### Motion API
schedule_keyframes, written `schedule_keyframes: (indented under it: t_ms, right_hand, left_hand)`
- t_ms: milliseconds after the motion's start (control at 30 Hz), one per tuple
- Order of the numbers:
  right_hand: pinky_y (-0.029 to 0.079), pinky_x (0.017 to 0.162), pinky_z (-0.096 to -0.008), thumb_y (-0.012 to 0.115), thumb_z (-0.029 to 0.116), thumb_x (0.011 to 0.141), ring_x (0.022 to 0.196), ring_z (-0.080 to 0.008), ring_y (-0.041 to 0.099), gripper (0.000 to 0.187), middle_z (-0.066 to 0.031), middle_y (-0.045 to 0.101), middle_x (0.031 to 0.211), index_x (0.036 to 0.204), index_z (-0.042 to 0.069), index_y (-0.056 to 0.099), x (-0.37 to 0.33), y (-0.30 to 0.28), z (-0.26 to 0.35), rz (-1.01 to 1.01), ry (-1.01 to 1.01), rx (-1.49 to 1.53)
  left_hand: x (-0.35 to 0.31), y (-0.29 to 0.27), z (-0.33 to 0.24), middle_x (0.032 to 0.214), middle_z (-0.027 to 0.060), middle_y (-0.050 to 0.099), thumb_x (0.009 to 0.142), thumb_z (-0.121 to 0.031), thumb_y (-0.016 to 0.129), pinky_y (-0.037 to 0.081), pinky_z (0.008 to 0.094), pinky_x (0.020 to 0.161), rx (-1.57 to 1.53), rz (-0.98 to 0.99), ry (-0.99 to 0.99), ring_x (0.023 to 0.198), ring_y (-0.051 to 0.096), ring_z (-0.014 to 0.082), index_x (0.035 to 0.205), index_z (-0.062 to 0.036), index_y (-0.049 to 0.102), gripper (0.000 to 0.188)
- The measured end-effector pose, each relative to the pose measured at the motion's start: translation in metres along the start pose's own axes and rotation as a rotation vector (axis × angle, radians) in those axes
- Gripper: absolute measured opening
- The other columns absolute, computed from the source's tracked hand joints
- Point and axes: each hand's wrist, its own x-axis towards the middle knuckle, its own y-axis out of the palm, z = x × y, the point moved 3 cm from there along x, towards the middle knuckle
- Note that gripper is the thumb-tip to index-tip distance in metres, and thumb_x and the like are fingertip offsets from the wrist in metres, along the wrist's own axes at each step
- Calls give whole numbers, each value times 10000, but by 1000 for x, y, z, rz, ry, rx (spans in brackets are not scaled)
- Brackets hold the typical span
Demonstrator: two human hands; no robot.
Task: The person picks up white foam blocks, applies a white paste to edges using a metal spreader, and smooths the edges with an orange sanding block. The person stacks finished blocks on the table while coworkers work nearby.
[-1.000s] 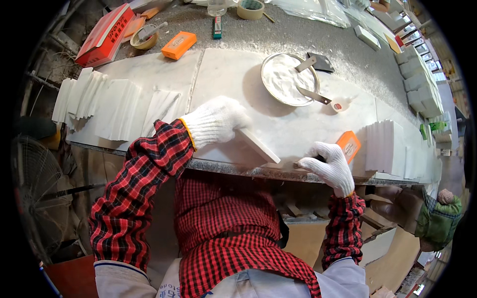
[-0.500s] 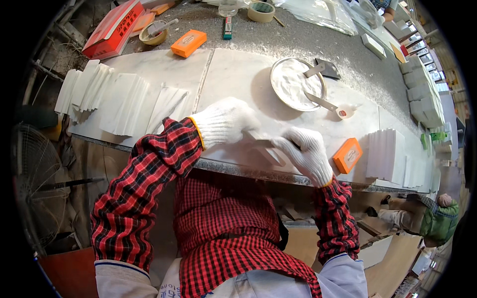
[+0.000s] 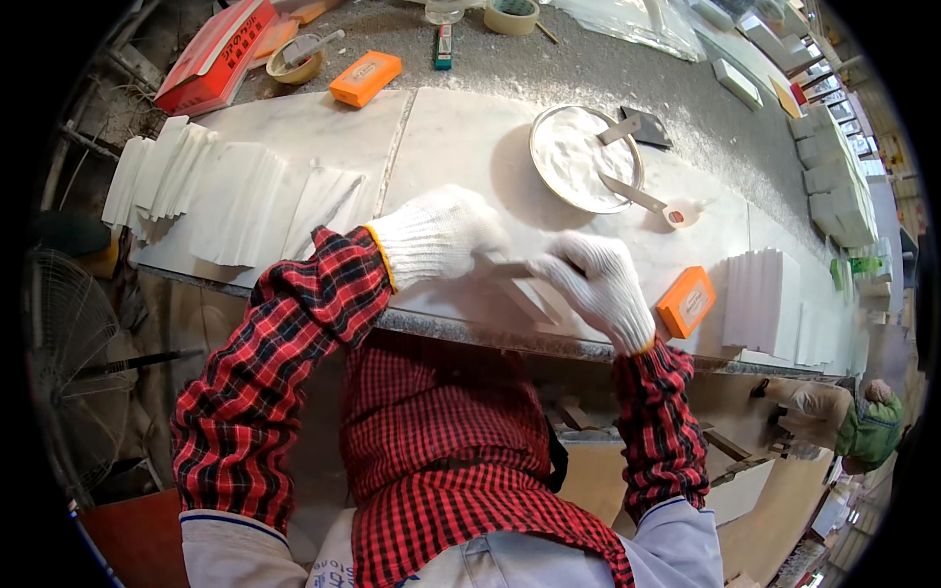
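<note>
Both my hands wear white knit gloves and meet above the front of the marble worktop. Between them is a small flat white slab (image 3: 534,302), tilted, with a greyish upper edge. My left hand (image 3: 443,233) closes round its left end, the fingertips blurred and partly hidden. At the other end my right hand (image 3: 596,284) pinches the slab with bent fingers. Behind them stands a round metal bowl (image 3: 571,162) of white paste, with a spatula (image 3: 621,129) and a second, pale-handled spatula (image 3: 635,195) resting in it. An orange box (image 3: 686,302) lies just right of my right hand.
Stacked white slabs (image 3: 235,201) line the worktop's left side; more slabs (image 3: 763,302) stand at the right. Farther back are another orange box (image 3: 367,78), a red carton (image 3: 218,59), a tape roll (image 3: 512,15) and a black scraper (image 3: 647,127). A fan (image 3: 78,363) stands left; a person (image 3: 867,431) is at right.
The view has shifted slightly, and my hands sit a little higher in it. Both keep hold of the slab. The person at the right has moved a bit.
</note>
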Motion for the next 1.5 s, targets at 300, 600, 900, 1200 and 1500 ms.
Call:
schedule_keyframes:
  t_ms: [300, 600, 900, 1200, 1500]
  right_hand:
    - [490, 639, -294, 793, 165, 883, 670, -80, 581, 204, -29, 660, 694, 826, -17, 720, -80, -58, -8, 266, 440, 276]
    - [492, 958, -308, 956, 190, 702, 1071, -147, 557, 797, -49, 569, 1144, 1338, -2, 516, -74, 19, -13, -158, 395, 564]
    - [520, 736, -293, 721, 81, 908, 848, -115, 589, 311, -17, 601, 995, 1163, 79, 542, -62, 68, 18, -418, 493, 1577]
    - [456, 648, -264, 670, 64, 955, 818, -110, 571, 229, -12, 599, 1010, 1106, 129, 511, -52, 118, 63, -358, 510, 1872]
    - [396, 630, -211, 710, 176, 960, 781, -47, 510, 265, 34, 599, 984, 1176, 99, 577, -68, 104, 63, -285, 811, 1426]
  left_hand:
    - [1, 3, 2, 838, 78, 678, 688, -43, 718, 558, 452, 780, 23, 33, -24, 863, 671, 346, 883, -141, 734, 218]
    - [9, 0, 4, 863, 106, 708, 687, -58, 718, 556, 461, 768, 37, 44, -78, 881, 677, 375, 894, -123, 742, 218]
    - [-26, -71, -31, 1046, 111, 731, 814, -73, 817, 565, 245, 689, -1149, -101, -477, 815, 690, 119, 1583, -40, 430, 861]
    - [-81, 72, -89, 1459, 93, 573, 1041, -540, 600, 506, 424, 1061, -1931, -1160, -392, 1297, 596, 259, 1543, -91, 424, 696]
    - [-83, 60, -99, 1412, 154, 572, 1117, -185, 494, 547, 460, 1079, -1903, -1125, -484, 1297, 615, 302, 1556, -80, 365, 469]
